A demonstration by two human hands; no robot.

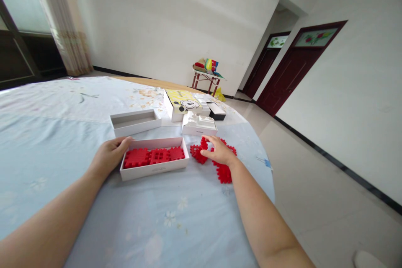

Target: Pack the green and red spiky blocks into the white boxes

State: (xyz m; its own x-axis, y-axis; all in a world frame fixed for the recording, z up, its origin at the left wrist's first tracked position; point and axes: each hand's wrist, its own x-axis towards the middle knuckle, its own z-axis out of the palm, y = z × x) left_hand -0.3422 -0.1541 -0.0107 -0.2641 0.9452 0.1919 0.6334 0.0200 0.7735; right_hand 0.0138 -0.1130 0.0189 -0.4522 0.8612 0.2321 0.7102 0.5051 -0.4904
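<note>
In the head view, my left hand [109, 153] grips the left end of a shallow white box [153, 172], its thumb along the rim and the other fingers mostly hidden. Inside the box lie red toothed building pieces [137, 157] in a row, one with a window-like grid. To the right of the box, my right hand [221, 152] is closed, thumb and forefinger about a tilted red building piece [204, 144]. More red pieces [223, 174] lie on the cloth under and beside this hand, partly covered by it.
Behind the box stand a grey-lined white tray [135, 120], a yellow cartoon box [184, 99], a white box with a moulded insert [199, 129] and a black-and-white box [216, 112]. A flowered cloth [132, 222] covers the round table, whose edge curves at the right.
</note>
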